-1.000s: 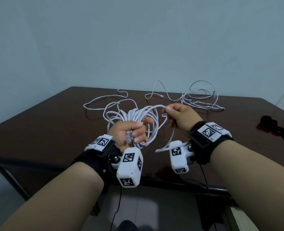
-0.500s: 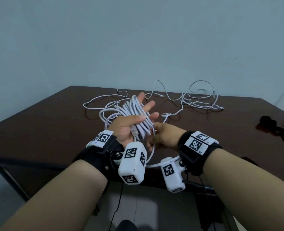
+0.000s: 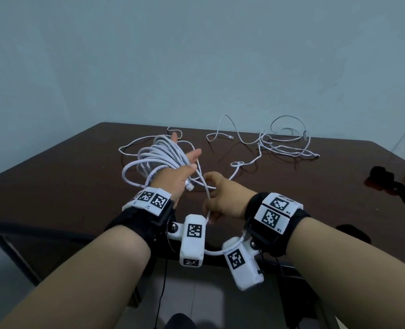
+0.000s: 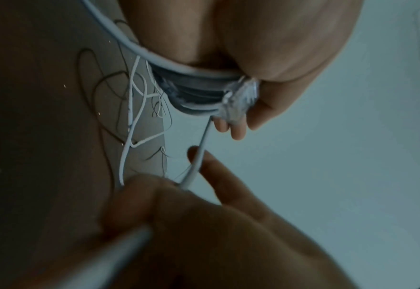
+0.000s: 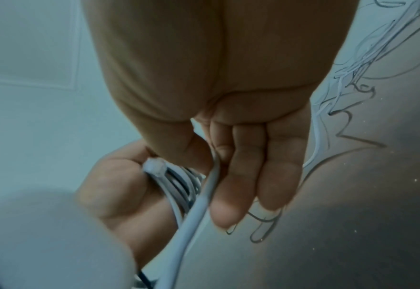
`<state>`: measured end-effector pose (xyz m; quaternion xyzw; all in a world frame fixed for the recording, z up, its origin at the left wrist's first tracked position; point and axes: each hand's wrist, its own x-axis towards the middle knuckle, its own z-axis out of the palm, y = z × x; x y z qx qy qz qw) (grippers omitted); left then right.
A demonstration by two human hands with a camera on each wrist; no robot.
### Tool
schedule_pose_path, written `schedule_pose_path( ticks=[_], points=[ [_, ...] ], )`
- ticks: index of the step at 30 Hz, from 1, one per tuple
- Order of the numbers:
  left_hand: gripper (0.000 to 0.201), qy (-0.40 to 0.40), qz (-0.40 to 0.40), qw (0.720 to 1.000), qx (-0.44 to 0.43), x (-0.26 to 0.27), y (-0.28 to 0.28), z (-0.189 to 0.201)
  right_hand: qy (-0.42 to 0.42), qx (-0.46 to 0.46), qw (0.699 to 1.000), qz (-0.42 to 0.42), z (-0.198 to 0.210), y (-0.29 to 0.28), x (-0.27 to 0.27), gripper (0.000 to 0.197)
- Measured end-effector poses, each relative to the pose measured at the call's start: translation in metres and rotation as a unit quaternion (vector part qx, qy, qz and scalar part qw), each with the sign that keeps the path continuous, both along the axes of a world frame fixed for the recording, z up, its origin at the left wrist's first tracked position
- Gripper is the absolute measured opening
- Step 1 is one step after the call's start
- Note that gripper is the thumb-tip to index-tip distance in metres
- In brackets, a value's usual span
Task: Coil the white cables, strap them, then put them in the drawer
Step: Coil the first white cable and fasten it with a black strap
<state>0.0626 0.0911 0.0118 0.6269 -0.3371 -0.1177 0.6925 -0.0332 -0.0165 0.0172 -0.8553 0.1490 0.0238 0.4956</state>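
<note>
A white cable coil is wound in several loops round my left hand, held above the dark table. The fingers point away and are straight, while the thumb clamps the loops to the palm. The cable's clear plug hangs at the heel of that hand; the left wrist view shows the plug beside the coil. My right hand, just right of and nearer than the left, grips the free strand leading off the coil. In the right wrist view the strand passes between thumb and fingers.
More loose white cable lies tangled at the table's far right, with a plug end near the back middle. Black straps lie at the right edge. A blue-grey wall stands behind the table.
The left hand went from a fist round the coil to straight fingers and turned palm-right. The right hand dropped from beside the coil toward me, drawing the strand down.
</note>
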Motion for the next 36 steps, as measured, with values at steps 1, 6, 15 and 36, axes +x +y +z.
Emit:
schedule_pose_path(
  ticks=[1,6,15,36],
  points=[
    [0.054,-0.053,0.014,0.997,0.062,0.002,0.003,0.000,0.001,0.009,1.000,0.008,0.000,0.000,0.000,0.056],
    [0.045,-0.137,-0.012,0.949,0.285,0.008,0.006,-0.006,0.006,-0.004,1.000,0.025,0.003,-0.010,-0.002,0.039],
    [0.045,-0.258,0.058,0.875,0.406,0.008,-0.005,-0.010,0.008,-0.005,0.998,0.060,0.000,-0.013,-0.007,0.028],
    [0.032,-0.164,0.194,0.906,0.339,0.015,-0.001,-0.024,0.055,-0.107,0.977,0.174,-0.007,-0.003,-0.006,0.039]
  ],
)
